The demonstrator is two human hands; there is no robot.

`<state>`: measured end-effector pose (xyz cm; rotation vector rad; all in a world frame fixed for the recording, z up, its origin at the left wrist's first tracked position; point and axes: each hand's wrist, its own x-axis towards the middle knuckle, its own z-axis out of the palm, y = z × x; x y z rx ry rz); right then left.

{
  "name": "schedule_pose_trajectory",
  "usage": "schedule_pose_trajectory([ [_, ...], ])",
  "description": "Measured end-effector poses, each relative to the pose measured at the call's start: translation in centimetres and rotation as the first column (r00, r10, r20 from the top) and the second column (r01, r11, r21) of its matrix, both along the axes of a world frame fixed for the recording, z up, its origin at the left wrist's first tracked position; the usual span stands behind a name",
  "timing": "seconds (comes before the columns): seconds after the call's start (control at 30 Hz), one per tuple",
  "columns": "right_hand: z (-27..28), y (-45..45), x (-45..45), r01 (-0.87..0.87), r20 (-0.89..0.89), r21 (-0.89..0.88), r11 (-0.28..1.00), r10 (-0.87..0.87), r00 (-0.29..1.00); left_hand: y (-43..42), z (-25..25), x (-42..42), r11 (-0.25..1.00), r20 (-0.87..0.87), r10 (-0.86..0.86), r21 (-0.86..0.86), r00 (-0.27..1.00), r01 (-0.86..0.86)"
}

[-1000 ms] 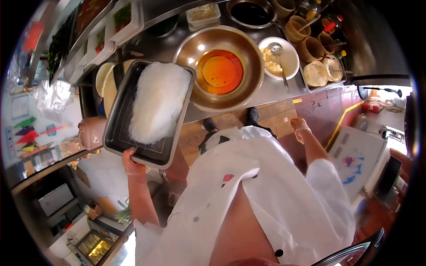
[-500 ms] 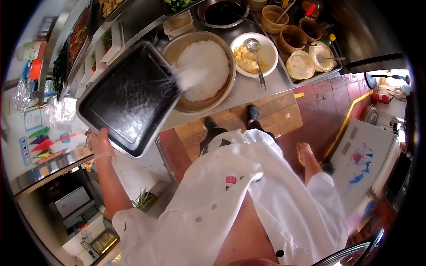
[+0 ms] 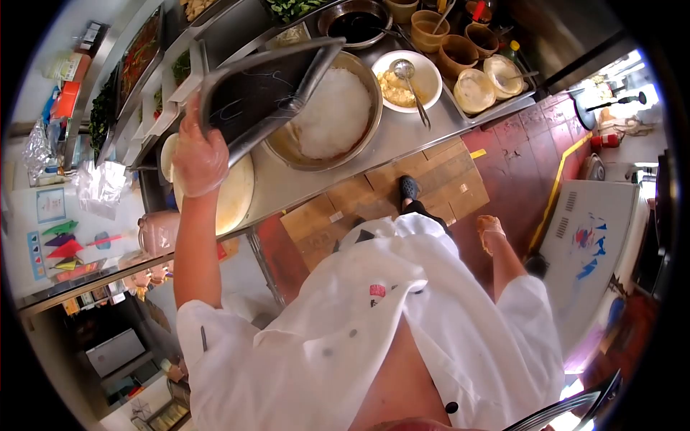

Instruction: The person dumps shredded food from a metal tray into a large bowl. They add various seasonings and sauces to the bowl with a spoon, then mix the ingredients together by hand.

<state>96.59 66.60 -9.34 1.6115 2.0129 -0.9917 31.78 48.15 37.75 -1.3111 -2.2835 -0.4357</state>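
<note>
My left hand (image 3: 201, 154), in a thin clear glove, grips the near left edge of a black rectangular tray (image 3: 251, 93). The tray is tipped steeply, its right corner above a wide metal bowl (image 3: 375, 118). A broad heap of white powder or fine grains (image 3: 334, 115) fills much of the bowl; white streaks cling to the tray. My right hand (image 3: 491, 233), also gloved, hangs low at my side with fingers loosely bent and nothing visible in it. Behind my left wrist is a large round pale-topped tub (image 3: 241, 194), partly hidden.
Right of the metal bowl stands a white bowl (image 3: 432, 80) of yellowish paste with a ladle (image 3: 405, 70). Farther right, a metal tray holds several small tubs (image 3: 474, 90). A bowl of dark liquid (image 3: 356, 27) is behind. Wooden boards (image 3: 402, 194) cover the floor below.
The tray has risen and tipped more steeply, with my left hand moving up and forward. The stream of white powder pouring into the bowl has thinned away. My right hand stays low.
</note>
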Motion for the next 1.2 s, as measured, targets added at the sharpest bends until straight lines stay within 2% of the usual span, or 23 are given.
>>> schedule_pose_trajectory([
  [0.07, 0.3, -2.4, 0.4, -0.037, -0.016, 0.087, 0.996, 0.038, 0.999, -1.1, -0.5, -1.9, 0.971, 0.121, -0.097, 0.228, 0.988, 0.067],
  [0.13, 0.5, -4.3, 0.0, -0.225, -0.027, 0.291, 0.930, 0.243, 0.970, -2.4, -2.6, -3.0, 0.914, 0.205, -0.148, 0.402, 0.968, 0.055],
  [0.17, 0.3, -4.6, -0.7, -0.329, -0.022, 0.475, 0.816, 0.385, 0.923, -3.2, -3.2, -3.2, 0.927, 0.182, -0.157, 0.367, 0.971, 0.082],
  [0.2, -0.4, -4.9, -1.6, -0.368, 0.014, 0.684, 0.630, 0.494, 0.870, -3.8, -3.1, -2.9, 0.938, 0.158, -0.166, 0.329, 0.973, 0.107],
  [0.23, 5.2, -5.5, -7.5, 0.044, -0.376, 0.341, 0.939, 0.093, 0.922, -4.4, -3.2, -2.8, 0.948, 0.133, -0.177, 0.288, 0.975, 0.133],
  [0.27, 12.2, -6.1, -14.2, 0.506, -0.574, -0.058, 0.861, -0.443, 0.689, -5.0, -4.0, -3.4, 0.944, 0.250, -0.103, 0.331, 0.963, 0.015],
  [0.3, 17.4, -5.7, -18.4, 0.420, -0.501, -0.157, 0.894, -0.439, 0.746, -5.9, -5.3, -4.0, 0.935, 0.234, -0.080, 0.355, 0.969, -0.008],
  [0.33, 20.1, -5.5, -21.7, 0.251, -0.529, 0.000, 0.968, -0.213, 0.821, -6.9, -6.6, -4.7, 0.925, 0.216, -0.060, 0.378, 0.975, -0.027],
  [0.37, 22.9, -5.3, -25.1, 0.090, -0.523, 0.178, 0.980, 0.017, 0.852, -7.1, -7.4, -5.2, 0.911, 0.190, -0.043, 0.411, 0.981, -0.040],
  [0.4, 25.4, -5.4, -28.5, -0.006, -0.566, 0.277, 0.961, 0.168, 0.807, -7.9, -7.5, -5.0, 0.923, 0.186, -0.090, 0.386, 0.978, 0.012],
  [0.43, 27.4, -5.5, -31.4, -0.100, -0.586, 0.377, 0.921, 0.320, 0.744, -8.4, -7.3, -4.8, 0.916, 0.257, -0.058, 0.398, 0.965, -0.051],
  [0.5, 33.9, -6.8, -38.0, -0.133, -0.611, 0.297, 0.946, 0.295, 0.734, -9.3, -6.8, -4.2, 0.899, 0.395, 0.010, 0.399, 0.919, -0.181],
  [0.57, 33.1, -6.1, -42.6, -0.166, -0.584, 0.619, 0.768, 0.591, 0.557, -10.2, -7.8, -4.3, 0.865, 0.246, -0.046, 0.495, 0.968, -0.085],
  [0.63, 33.6, -5.6, -47.1, -0.128, -0.575, 0.737, 0.664, 0.715, 0.399, -10.9, -7.9, -4.2, 0.864, 0.119, -0.074, 0.503, 0.990, 0.004],
  [0.67, 33.5, -5.3, -49.0, -0.104, -0.558, 0.767, 0.633, 0.738, 0.380, -10.9, -7.6, -3.6, 0.842, 0.276, 0.040, 0.508, 0.960, -0.181],
  [0.73, 33.3, -4.6, -52.3, -0.044, -0.529, 0.818, 0.574, 0.779, 0.337, -11.1, -5.8, -1.7, 0.831, 0.319, 0.007, 0.525, 0.948, -0.183],
  [0.83, 33.9, -2.5, -55.1, -0.260, -0.408, 0.799, 0.542, 0.807, 0.426, -11.0, -4.7, -0.6, 0.818, 0.289, -0.021, 0.555, 0.957, -0.149],
  [0.87, 32.6, -0.9, -56.3, -0.366, -0.289, 0.836, 0.409, 0.895, 0.341, -10.9, -4.0, 0.1, 0.813, 0.298, -0.022, 0.560, 0.954, -0.157],
  [0.97, 30.7, 0.1, -57.4, -0.351, -0.425, 0.690, 0.633, 0.747, 0.511, -9.7, -2.1, 1.1, 0.793, 0.300, 0.003, 0.580, 0.954, -0.185],
  [1.0, 29.9, 0.2, -57.6, -0.254, -0.554, 0.665, 0.702, 0.692, 0.463, -9.2, -2.0, 0.8, 0.786, 0.301, -0.005, 0.590, 0.954, -0.182],
  [1.07, 28.9, 0.7, -57.9, -0.273, -0.576, 0.619, 0.736, 0.663, 0.479, -7.7, -2.0, 0.6, 0.785, 0.326, -0.003, 0.586, 0.945, -0.200],
  [1.13, 26.5, 2.2, -58.6, -0.263, -0.605, 0.592, 0.762, 0.636, 0.480, -6.0, -2.3, 0.2, 0.836, 0.251, 0.095, 0.506, 0.963, -0.214],
  [1.2, 23.7, 3.4, -58.2, -0.346, -0.532, 0.458, 0.819, 0.564, 0.632, -4.7, -2.8, 0.3, 0.841, 0.232, 0.146, 0.482, 0.962, -0.244],
])
